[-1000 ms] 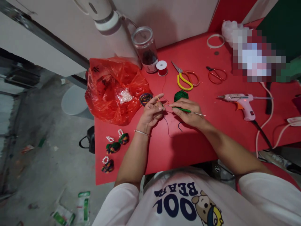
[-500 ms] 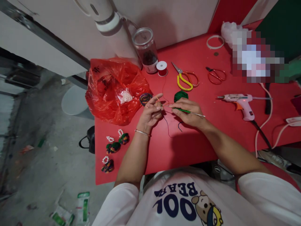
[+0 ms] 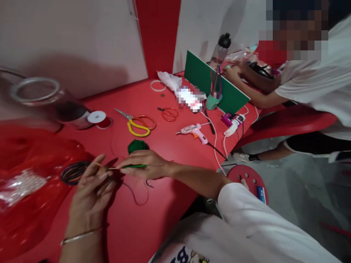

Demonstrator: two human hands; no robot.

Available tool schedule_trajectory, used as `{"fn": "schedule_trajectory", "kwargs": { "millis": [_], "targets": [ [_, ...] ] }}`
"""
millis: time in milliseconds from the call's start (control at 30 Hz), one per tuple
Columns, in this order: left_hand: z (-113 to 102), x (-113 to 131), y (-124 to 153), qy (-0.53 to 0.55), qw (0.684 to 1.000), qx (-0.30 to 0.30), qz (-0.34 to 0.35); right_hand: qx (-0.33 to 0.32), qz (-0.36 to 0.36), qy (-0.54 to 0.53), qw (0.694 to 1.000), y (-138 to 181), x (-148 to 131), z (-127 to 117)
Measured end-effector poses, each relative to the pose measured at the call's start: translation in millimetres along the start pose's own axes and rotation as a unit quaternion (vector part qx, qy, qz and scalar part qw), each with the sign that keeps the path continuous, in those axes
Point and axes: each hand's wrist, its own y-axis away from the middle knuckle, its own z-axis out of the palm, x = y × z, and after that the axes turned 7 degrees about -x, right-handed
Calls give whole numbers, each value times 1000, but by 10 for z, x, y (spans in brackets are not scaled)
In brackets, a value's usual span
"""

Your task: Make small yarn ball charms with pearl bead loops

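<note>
My left hand (image 3: 94,186) is closed in a pinch on a thin multicoloured yarn strand, with a bangle on the wrist. My right hand (image 3: 145,165) grips a green-handled crochet hook (image 3: 134,166) whose tip meets the left fingers. A loose dark yarn tail (image 3: 137,195) trails on the red table (image 3: 170,146) below both hands. A green yarn ball (image 3: 138,145) lies just behind my right hand. A small coil of multicoloured yarn (image 3: 72,172) rests left of my left hand.
A red plastic bag (image 3: 30,182) with white beads fills the left. Behind stand a clear jar (image 3: 41,98), a red thread spool (image 3: 98,118), yellow scissors (image 3: 138,126), red scissors (image 3: 169,114) and a pink glue gun (image 3: 194,131). Another person in white works at the far right beside a green board (image 3: 216,86).
The view has swung sharply right and lower, bringing the other person and the green board into sight. My hands keep the same hold on yarn and hook.
</note>
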Motion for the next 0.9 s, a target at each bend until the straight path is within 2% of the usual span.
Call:
{"fn": "schedule_trajectory", "kwargs": {
  "millis": [133, 267, 367, 567, 667, 900],
  "targets": [
    [172, 17, -40, -67, 996, 50, 35, 5, 18, -44, 999, 21, -52, 5],
    [318, -13, -146, -82, 989, 106, 67, 63, 89, -61, 992, -10, -139, -27],
    [384, -30, -207, -101, 984, 121, 81, 82, 114, -58, 988, -26, -179, -13],
    [463, 4, -152, -113, 981, 139, 76, 62, 79, -10, 995, 5, -174, 81],
    [443, -7, -130, -113, 981, 141, 64, 74, 87, -8, 993, 6, -168, 73],
    [410, -54, -314, -27, 988, 142, 55, 129, 118, -55, 983, -69, -88, -31]
  ]
}}
